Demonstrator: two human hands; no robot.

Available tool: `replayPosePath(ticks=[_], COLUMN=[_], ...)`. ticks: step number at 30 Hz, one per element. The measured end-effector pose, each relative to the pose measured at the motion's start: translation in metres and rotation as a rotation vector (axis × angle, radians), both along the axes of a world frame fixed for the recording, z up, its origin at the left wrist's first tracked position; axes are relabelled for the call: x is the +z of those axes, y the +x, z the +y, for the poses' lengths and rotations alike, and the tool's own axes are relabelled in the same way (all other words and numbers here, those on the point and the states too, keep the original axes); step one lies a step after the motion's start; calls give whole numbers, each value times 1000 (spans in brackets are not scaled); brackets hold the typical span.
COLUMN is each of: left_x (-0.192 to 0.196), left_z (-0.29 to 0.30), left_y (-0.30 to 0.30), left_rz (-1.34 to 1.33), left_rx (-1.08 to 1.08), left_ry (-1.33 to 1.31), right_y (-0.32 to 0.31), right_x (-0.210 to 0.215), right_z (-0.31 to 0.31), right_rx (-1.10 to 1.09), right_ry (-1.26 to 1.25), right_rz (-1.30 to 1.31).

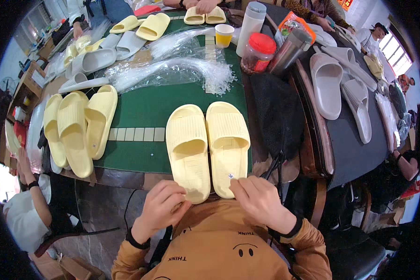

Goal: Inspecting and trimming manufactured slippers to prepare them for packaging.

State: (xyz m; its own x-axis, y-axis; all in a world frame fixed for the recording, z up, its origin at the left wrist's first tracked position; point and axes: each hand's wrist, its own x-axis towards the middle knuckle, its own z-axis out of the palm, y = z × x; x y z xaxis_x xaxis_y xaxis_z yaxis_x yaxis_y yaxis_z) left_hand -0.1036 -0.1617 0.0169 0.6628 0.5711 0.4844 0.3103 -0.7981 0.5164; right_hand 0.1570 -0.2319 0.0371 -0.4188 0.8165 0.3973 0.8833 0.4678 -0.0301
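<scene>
Two pale yellow slide slippers lie side by side in front of me, toes pointing away and heels reaching past the table's near edge. My left hand (163,205) is closed at the heel of the left slipper (186,133), fingers curled against its outer edge. At the right slipper's (227,130) heel, my right hand (262,201) is closed with its fingertips on the edge. A small printed sticker (230,176) sits on that insole, just beyond the right fingers. Parts of both heels are hidden by my fingers.
More yellow slippers (75,133) lean together on the green table (140,109) at left. Clear plastic fasteners (172,74) spread across its middle. A paper cup (224,35), red-lidded jar (258,52) and bottles stand far right. Grey slippers (325,84) lie on the right-hand table. Other people work around.
</scene>
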Motion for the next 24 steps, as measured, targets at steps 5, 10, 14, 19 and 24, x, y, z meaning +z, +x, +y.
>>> replayPosePath(ticks=[5, 10, 14, 19, 24], left_x=[-1, -10, -12, -2, -9], left_z=[26, 41, 46, 54, 54], left_y=[16, 34, 43, 47, 49], left_rz=[50, 100, 214, 357, 407], left_rx=[48, 89, 99, -78, -107], left_ry=[-10, 66, 15, 81, 12], right_y=[3, 0, -7, -4, 16], right_x=[-17, -33, -35, -39, -12], right_z=[23, 53, 66, 69, 67], right_rx=[-54, -91, -152, -150, -12], right_ry=[-32, -17, 25, -18, -161], right_rz=[6, -4, -24, -72, 157])
